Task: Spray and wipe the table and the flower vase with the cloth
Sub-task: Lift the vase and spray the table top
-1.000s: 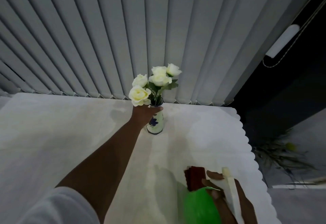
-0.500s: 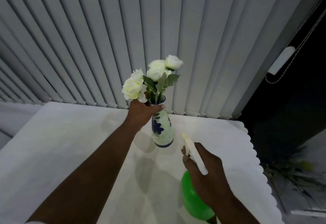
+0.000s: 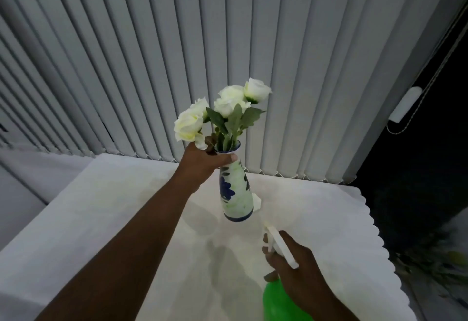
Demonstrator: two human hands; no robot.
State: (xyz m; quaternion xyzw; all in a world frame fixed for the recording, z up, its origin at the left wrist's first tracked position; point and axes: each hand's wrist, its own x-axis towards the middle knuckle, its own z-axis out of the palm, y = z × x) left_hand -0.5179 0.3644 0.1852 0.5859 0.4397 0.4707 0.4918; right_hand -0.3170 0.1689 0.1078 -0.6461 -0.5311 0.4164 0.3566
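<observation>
Head view: left hand [image 3: 200, 166] grips vase [image 3: 236, 194] neck, base tilted toward 5 o'clock. Right hand [image 3: 296, 267] clasps green spray bottle [image 3: 278, 303], cut off at 6 o'clock.

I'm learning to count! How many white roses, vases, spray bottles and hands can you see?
White roses: 4
Flower vase, held at its neck by the left hand: 1
Green spray bottle, held by the right hand: 1
Hands: 2
Total: 8

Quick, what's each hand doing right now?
Left hand: closed around the neck of the flower vase, holding it tilted above the table.
Right hand: closed on the green spray bottle.
</observation>
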